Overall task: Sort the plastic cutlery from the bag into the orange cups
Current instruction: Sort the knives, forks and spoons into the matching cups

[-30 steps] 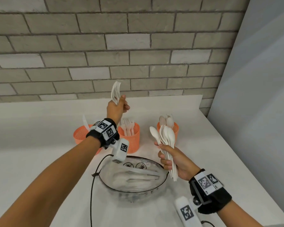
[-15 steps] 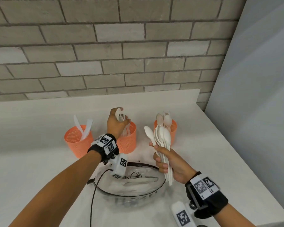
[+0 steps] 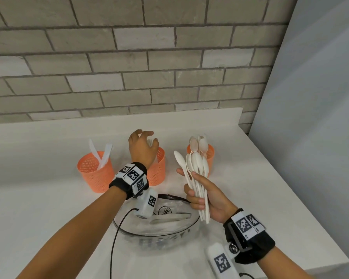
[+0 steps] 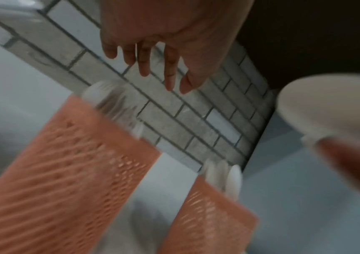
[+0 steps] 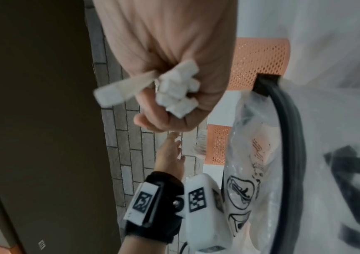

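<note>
Nearest the camera, the clear bag (image 3: 159,230) is lying on the white counter (image 3: 38,218) with a few white utensils showing inside. Just above its right edge, the right hand (image 3: 208,198) is gripping a bunch of spoons (image 3: 195,168) by their handles, bowls pointing up. Farther back, the left hand (image 3: 142,147) is hovering over the middle cup (image 3: 159,168), fingers spread and holding nothing. The left cup (image 3: 95,172) is holding knives (image 3: 101,156); the right cup (image 3: 210,153) is holding more spoons. The brick wall (image 3: 129,57) is standing behind.
</note>
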